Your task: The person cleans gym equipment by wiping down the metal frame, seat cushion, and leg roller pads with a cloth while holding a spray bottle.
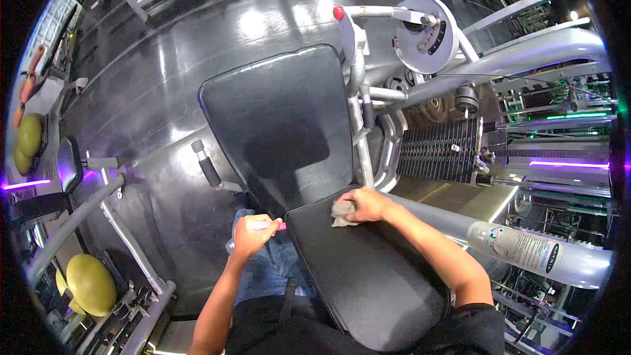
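My right hand (369, 205) is closed around a crumpled grey cloth (342, 213), which presses on the black padded seat (368, 269) near its far end. To the left of the seat, my left hand (255, 233) is wrapped round a spray bottle (281, 226) with a pink nozzle. Most of the bottle is hidden by the fingers, and a clear part shows below the hand. Beyond the seat stands the machine's large black backrest (282, 118), with neither hand touching it.
A grey machine tube with a label (516, 243) runs along the right. A weight stack (437, 151) and a round white cam (427, 33) stand beyond it. Padded handles (209, 169) flank the backrest. Yellow balls (91, 284) lie at the left.
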`<state>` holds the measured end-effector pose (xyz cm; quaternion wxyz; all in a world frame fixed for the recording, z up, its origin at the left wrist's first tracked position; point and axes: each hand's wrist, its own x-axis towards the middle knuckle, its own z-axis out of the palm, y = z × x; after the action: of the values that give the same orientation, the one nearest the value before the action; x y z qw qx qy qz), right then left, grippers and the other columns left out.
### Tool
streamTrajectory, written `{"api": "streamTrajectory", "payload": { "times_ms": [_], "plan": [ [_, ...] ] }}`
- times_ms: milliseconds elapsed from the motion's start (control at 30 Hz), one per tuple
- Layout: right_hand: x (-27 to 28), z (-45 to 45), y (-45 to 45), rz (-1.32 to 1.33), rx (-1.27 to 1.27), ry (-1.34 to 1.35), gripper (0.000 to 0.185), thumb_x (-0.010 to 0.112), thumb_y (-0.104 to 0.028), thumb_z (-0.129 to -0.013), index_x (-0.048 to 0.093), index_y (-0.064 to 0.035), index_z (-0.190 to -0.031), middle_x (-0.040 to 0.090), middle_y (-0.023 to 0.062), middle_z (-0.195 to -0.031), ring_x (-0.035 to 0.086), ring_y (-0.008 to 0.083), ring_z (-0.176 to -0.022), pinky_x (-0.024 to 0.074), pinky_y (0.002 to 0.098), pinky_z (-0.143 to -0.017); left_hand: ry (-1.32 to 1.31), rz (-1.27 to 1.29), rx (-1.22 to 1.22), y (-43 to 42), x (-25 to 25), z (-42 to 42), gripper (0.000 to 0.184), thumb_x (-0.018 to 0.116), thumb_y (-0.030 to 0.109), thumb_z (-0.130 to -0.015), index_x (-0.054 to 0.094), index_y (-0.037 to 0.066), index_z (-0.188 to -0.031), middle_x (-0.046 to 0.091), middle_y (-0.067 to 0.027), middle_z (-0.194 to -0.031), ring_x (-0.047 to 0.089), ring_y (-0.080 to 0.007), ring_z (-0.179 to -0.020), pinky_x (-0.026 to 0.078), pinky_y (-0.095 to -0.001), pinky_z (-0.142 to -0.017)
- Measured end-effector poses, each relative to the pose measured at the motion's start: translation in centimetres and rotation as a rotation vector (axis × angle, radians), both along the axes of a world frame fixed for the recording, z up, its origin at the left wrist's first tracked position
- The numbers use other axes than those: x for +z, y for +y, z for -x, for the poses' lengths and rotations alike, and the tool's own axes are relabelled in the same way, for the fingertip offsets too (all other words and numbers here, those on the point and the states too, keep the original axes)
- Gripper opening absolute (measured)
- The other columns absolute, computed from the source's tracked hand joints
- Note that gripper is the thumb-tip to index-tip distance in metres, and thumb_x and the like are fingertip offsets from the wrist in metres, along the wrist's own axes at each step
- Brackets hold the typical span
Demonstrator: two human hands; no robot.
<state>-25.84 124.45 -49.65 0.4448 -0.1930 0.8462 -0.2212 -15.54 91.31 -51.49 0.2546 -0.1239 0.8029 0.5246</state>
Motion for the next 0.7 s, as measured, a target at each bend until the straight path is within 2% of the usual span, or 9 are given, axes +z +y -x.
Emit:
{"api": "streamTrajectory", "payload": {
  "times_ms": [133, 233, 300, 367, 467, 567, 600, 667, 700],
  "plan": [
    [-3.3, 0.3, 1.6, -0.065, 0.072, 0.286, 0.052, 0.078, -0.023, -0.076, 0.067, -0.0120, -0.126, 0.060, 0.0186, -0.124, 0.061, 0.0365, -0.117, 0.0514, 0.0451, -0.099, -0.048, -0.026, -0.009, -0.7, 0.8, -0.6, 0.032, 0.071, 0.034, -0.091, 0.074, 0.006, -0.074, 0.071, -0.0030, -0.066, 0.065, -0.0106, -0.060, 0.048, -0.0286, -0.060],
    [-6.3, 0.5, -1.2, -0.242, -0.075, 0.260, 0.051, 0.074, -0.024, -0.081, 0.065, -0.0110, -0.129, 0.061, 0.0225, -0.127, 0.061, 0.0391, -0.117, 0.0510, 0.0487, -0.100, -0.057, -0.077, 0.025, -1.0, 0.9, -1.0, 0.032, 0.068, 0.029, -0.094, 0.073, 0.004, -0.074, 0.070, -0.0026, -0.067, 0.064, -0.0097, -0.062, 0.049, -0.0281, -0.062],
    [-8.4, 0.2, -3.1, -0.206, -0.023, 0.269, 0.050, 0.073, -0.023, -0.082, 0.064, -0.0120, -0.130, 0.063, 0.0224, -0.124, 0.061, 0.0392, -0.117, 0.0509, 0.0490, -0.100, -0.057, -0.107, 0.040, -1.3, 0.9, -1.1, 0.032, 0.068, 0.029, -0.094, 0.073, 0.004, -0.075, 0.070, -0.0025, -0.067, 0.064, -0.0096, -0.062, 0.049, -0.0277, -0.062],
    [-8.9, -0.5, -5.0, -0.151, 0.052, 0.310, 0.050, 0.073, -0.021, -0.082, 0.063, -0.0124, -0.130, 0.068, 0.0210, -0.115, 0.064, 0.0394, -0.113, 0.0519, 0.0491, -0.098, -0.042, -0.110, 0.045, -1.6, 1.2, -0.7, 0.036, 0.069, 0.040, -0.091, 0.076, 0.008, -0.076, 0.071, -0.0023, -0.067, 0.068, -0.0103, -0.064, 0.049, -0.0262, -0.062],
    [-4.6, -2.1, -6.6, -0.028, 0.093, 0.240, 0.051, 0.076, -0.021, -0.080, 0.063, -0.0101, -0.127, 0.069, 0.0203, -0.110, 0.066, 0.0402, -0.107, 0.0541, 0.0485, -0.093, -0.075, -0.053, 0.026, -2.3, 2.1, -0.2, 0.037, 0.070, 0.041, -0.091, 0.075, 0.008, -0.075, 0.071, -0.0020, -0.066, 0.067, -0.0098, -0.064, 0.049, -0.0263, -0.062],
    [0.9, -3.0, -5.9, -0.022, 0.095, 0.140, 0.050, 0.076, -0.022, -0.080, 0.064, -0.0108, -0.127, 0.068, 0.0194, -0.115, 0.065, 0.0400, -0.106, 0.0529, 0.0485, -0.095, -0.054, -0.088, 0.074, -3.0, 2.6, -0.3, 0.038, 0.069, 0.042, -0.090, 0.075, 0.008, -0.074, 0.070, -0.0016, -0.066, 0.066, -0.0093, -0.064, 0.048, -0.0269, -0.062],
    [0.9, -3.1, -5.0, -0.027, 0.097, 0.140, 0.050, 0.076, -0.022, -0.080, 0.064, -0.0108, -0.127, 0.068, 0.0194, -0.115, 0.065, 0.0400, -0.106, 0.0529, 0.0485, -0.095, -0.054, -0.094, 0.076, -3.4, 2.4, -0.4, 0.038, 0.069, 0.042, -0.090, 0.075, 0.008, -0.074, 0.070, -0.0016, -0.066, 0.066, -0.0093, -0.064, 0.048, -0.0269, -0.062],
    [-0.5, -3.3, -3.5, -0.093, 0.039, 0.230, 0.050, 0.076, -0.022, -0.080, 0.064, -0.0116, -0.127, 0.066, 0.0188, -0.120, 0.064, 0.0396, -0.108, 0.0519, 0.0486, -0.096, -0.049, -0.089, 0.062, -4.0, 2.1, -0.7, 0.032, 0.068, 0.029, -0.093, 0.072, 0.005, -0.073, 0.069, -0.0018, -0.065, 0.061, -0.0075, -0.061, 0.046, -0.0270, -0.059],
    [-1.6, -3.1, -3.6, -0.154, 0.042, 0.265, 0.049, 0.074, -0.020, -0.081, 0.064, -0.0123, -0.128, 0.064, 0.0184, -0.122, 0.063, 0.0386, -0.111, 0.0513, 0.0486, -0.097, -0.051, -0.096, 0.064, -4.3, 2.5, -0.8, 0.032, 0.068, 0.029, -0.093, 0.072, 0.005, -0.073, 0.069, -0.0018, -0.065, 0.061, -0.0075, -0.061, 0.046, -0.0270, -0.059]
  ]
}}
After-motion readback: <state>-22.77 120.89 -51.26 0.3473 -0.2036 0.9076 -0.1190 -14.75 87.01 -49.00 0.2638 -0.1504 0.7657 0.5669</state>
